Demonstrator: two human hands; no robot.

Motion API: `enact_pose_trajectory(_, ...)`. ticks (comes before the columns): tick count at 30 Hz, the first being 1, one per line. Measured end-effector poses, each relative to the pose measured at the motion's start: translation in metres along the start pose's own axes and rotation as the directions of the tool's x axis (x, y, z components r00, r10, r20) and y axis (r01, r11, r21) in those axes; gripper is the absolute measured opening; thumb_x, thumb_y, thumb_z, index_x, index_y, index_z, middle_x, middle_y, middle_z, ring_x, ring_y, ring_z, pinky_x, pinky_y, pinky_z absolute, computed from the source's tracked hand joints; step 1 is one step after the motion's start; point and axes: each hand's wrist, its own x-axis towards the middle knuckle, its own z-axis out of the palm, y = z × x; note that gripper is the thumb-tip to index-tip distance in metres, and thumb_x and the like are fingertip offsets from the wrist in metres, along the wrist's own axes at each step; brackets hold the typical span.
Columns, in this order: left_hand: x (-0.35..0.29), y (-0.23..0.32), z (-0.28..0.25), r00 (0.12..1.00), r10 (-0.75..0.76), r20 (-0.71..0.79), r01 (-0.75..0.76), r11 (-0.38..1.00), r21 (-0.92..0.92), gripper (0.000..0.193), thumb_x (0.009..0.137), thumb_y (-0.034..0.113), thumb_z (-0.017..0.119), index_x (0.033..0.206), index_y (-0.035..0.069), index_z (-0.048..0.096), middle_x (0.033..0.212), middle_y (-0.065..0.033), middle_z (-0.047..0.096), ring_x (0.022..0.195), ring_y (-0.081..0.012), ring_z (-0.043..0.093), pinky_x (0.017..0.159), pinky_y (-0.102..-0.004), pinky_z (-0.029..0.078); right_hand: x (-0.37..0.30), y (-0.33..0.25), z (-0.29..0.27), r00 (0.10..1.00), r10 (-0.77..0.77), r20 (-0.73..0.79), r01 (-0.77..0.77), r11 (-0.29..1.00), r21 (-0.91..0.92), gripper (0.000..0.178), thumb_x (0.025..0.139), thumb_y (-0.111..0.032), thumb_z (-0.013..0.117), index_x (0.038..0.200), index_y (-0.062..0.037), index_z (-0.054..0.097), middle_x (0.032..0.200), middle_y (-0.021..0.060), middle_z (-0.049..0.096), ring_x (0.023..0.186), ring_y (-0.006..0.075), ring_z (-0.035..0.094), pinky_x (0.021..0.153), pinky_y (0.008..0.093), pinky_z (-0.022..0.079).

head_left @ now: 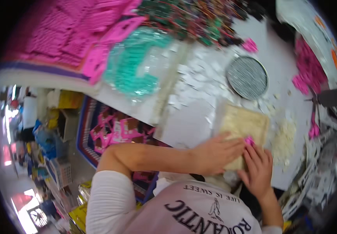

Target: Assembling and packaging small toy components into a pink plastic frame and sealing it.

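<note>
My left hand [215, 154] lies flat on a tan square pad [244, 124] near the white table's front edge, pressing its near left corner. My right hand [258, 169] rests at the pad's near right side, fingers curled around a small pink piece [249, 140] held against the pad. Pale crumb-like scraps [283, 138] lie just right of the pad.
A round silver dish [247, 77] stands beyond the pad. Teal parts in a clear bag [133, 66], pink parts [75, 31] and dark mixed parts [192, 17] fill the table's far side. More pink pieces [308, 70] lie at right, white paper bits [199, 82] in the middle.
</note>
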Motion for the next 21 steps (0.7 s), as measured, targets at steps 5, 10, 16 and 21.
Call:
enact_pose_trajectory(5, -0.008, -0.054, -0.113, 0.959, -0.280, -0.045, 0.177, 0.713, -0.679, 0.035, 0.086, 0.016, 0.075, 0.118, 0.004, 0.069, 0.111, -0.0129, 0.072, 0.102, -0.0266, 0.069, 0.091, -0.0382, 0.054, -0.018, -0.014, 0.017, 0.992, 0.093, 0.089, -0.095, 0.995, 0.017, 0.080, 0.079, -0.036, 0.074, 0.142, 0.0047, 0.047, 0.156, 0.0212, 0.041, 0.146, 0.0407, 0.034, 0.113, 0.0653, 0.023)
enact_pose_trajectory(10, -0.113, -0.191, -0.258, 0.240, -0.332, -0.912, 0.815, 0.579, 0.003, 0.025, 0.091, 0.025, 0.071, 0.095, 0.001, 0.073, 0.088, -0.0064, 0.074, 0.083, -0.0167, 0.069, 0.074, -0.0322, 0.053, -0.016, -0.013, 0.016, 0.994, 0.089, 0.062, -0.096, 0.987, 0.126, 0.079, 0.078, -0.034, 0.075, 0.143, 0.0026, 0.048, 0.155, 0.0208, 0.042, 0.144, 0.0416, 0.035, 0.112, 0.0647, 0.024)
enact_pose_trajectory(16, -0.126, -0.169, -0.288, 0.397, -0.838, -0.375, 0.839, 0.496, -0.221, 0.034, 0.089, 0.036, 0.071, 0.092, 0.001, 0.073, 0.082, -0.0125, 0.073, 0.077, -0.0263, 0.069, 0.070, -0.0392, 0.053, -0.017, -0.010, 0.016, 0.992, 0.118, 0.040, -0.122, 0.984, 0.133, 0.078, 0.077, -0.033, 0.076, 0.142, 0.0023, 0.051, 0.154, 0.0207, 0.043, 0.142, 0.0423, 0.037, 0.112, 0.0636, 0.026)
enact_pose_trajectory(21, -0.112, -0.172, -0.195, 0.518, -0.723, -0.457, 0.850, 0.374, 0.372, 0.029, 0.087, 0.029, 0.069, 0.089, 0.000, 0.069, 0.087, -0.0192, 0.071, 0.084, -0.0344, 0.070, 0.072, -0.0446, 0.056, -0.016, -0.012, 0.013, 0.991, 0.121, 0.052, -0.128, 0.981, 0.146, 0.077, 0.076, -0.032, 0.077, 0.141, 0.0018, 0.052, 0.154, 0.0207, 0.044, 0.141, 0.0422, 0.038, 0.111, 0.0632, 0.027)
